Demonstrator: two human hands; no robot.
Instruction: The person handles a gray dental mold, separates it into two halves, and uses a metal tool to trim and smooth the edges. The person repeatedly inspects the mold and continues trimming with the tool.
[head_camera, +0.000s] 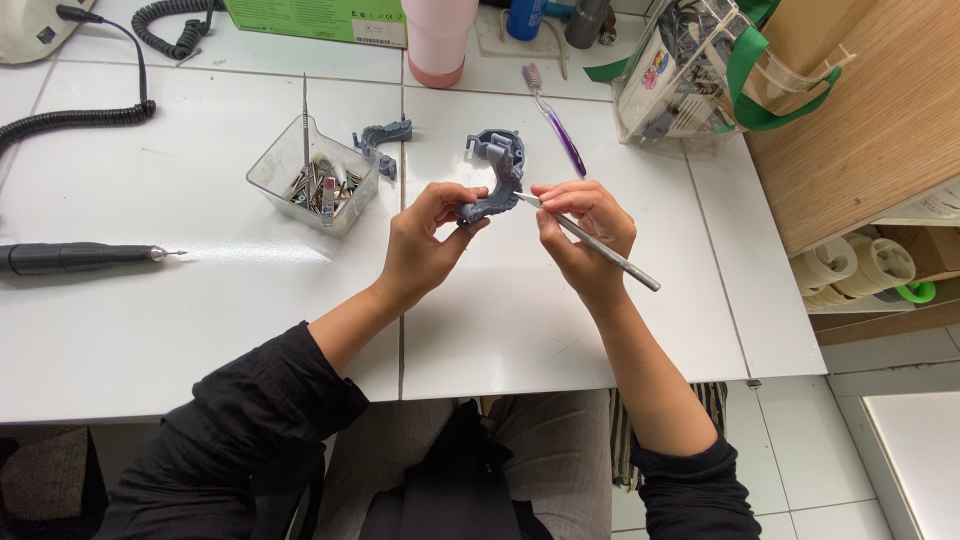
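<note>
- A white tiled worktable (200, 330) fills the view, with a wooden cabinet (880, 110) at its right edge and pale floor tiles below.
- On the table's left lies a dark rotary handpiece (85, 257), and a black coiled cord (70, 118) runs toward the top left corner.
- A clear plastic tub (312, 178) of small metal tools stands left of the hands, one thin probe sticking up from it; a small grey part (380, 140) lies just beside it.
- A purple toothbrush (552, 118) lies behind the hands, near a clear bag with green straps (700, 70) and a pink cup (438, 40).
- The left hand (425, 240) pinches the lower end of a grey curved dental model (497, 175), thumb and fingers closed on it, holding it above the table at the centre.
- The right hand (585, 230) grips a slim metal instrument (600, 245) like a pen, fingers clamped together, its tip touching the model.
- The instrument's working tip is too small to make out, and the bag's contents are unclear.
- The green box, the cup and the bottles are cut off by the top edge.
</note>
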